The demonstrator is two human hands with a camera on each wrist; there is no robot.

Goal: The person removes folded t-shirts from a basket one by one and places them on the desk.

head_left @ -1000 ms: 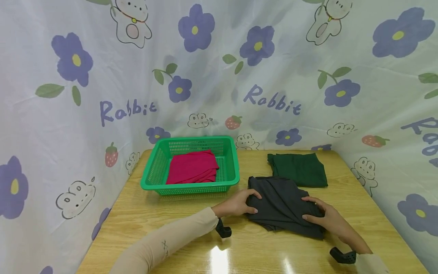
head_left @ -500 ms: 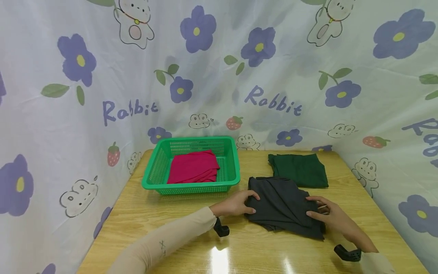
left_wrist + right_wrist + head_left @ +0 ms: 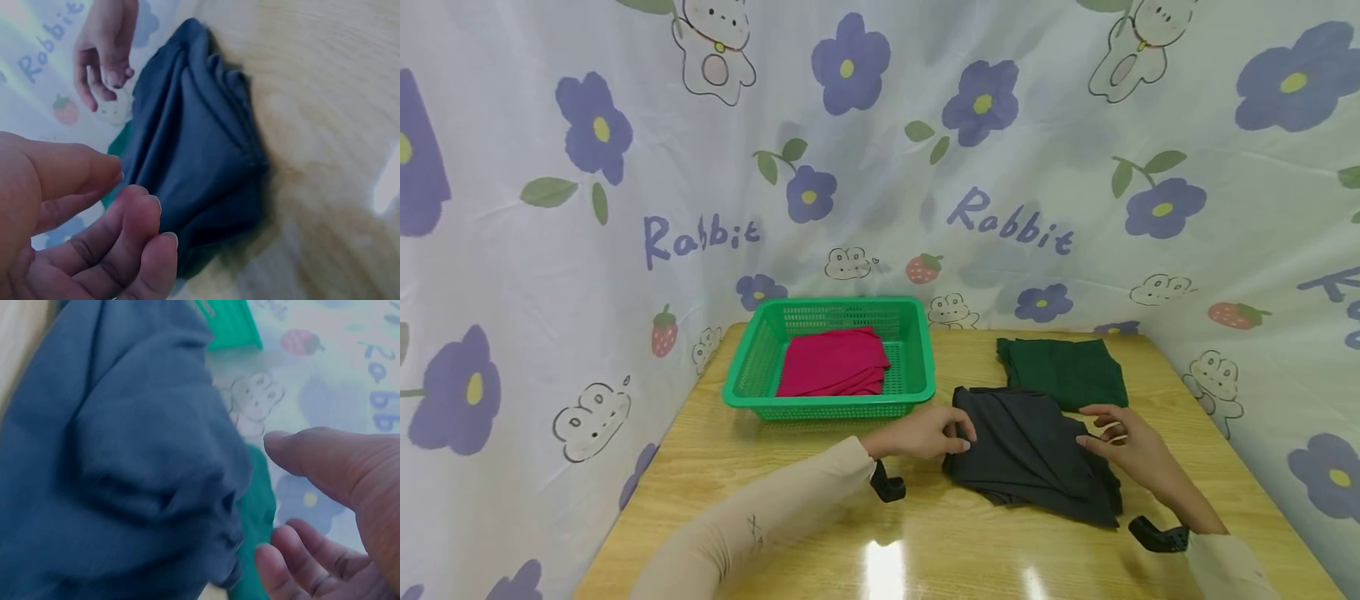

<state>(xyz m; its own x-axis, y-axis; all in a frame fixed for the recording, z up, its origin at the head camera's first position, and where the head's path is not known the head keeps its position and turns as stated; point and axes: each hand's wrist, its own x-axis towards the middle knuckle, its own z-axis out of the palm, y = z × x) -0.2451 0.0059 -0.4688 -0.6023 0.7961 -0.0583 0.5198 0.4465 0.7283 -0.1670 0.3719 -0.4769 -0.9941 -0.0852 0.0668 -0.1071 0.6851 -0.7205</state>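
A folded dark grey cloth (image 3: 1026, 454) lies on the table, its layers loose and wrinkled at the edges. My left hand (image 3: 925, 432) hovers at the cloth's left edge. In the left wrist view its fingers (image 3: 134, 231) are loosely bent, with a gap to the thumb and nothing held. Beside the right edge is my right hand (image 3: 1133, 447), thumb and fingers spread apart. The right wrist view shows this hand (image 3: 350, 506) off the grey cloth (image 3: 144, 431), holding nothing.
Behind the grey cloth lies a folded dark green cloth (image 3: 1067, 372), partly overlapped in view. A green plastic basket (image 3: 831, 402) at the back left contains a folded red cloth (image 3: 835, 363). A printed curtain (image 3: 880, 167) encloses the wooden table (image 3: 805, 533).
Both hands have come up off the grey cloth, the left rising slightly and the right parting from its edge. The head view has shifted slightly left. The cloths stay in place.
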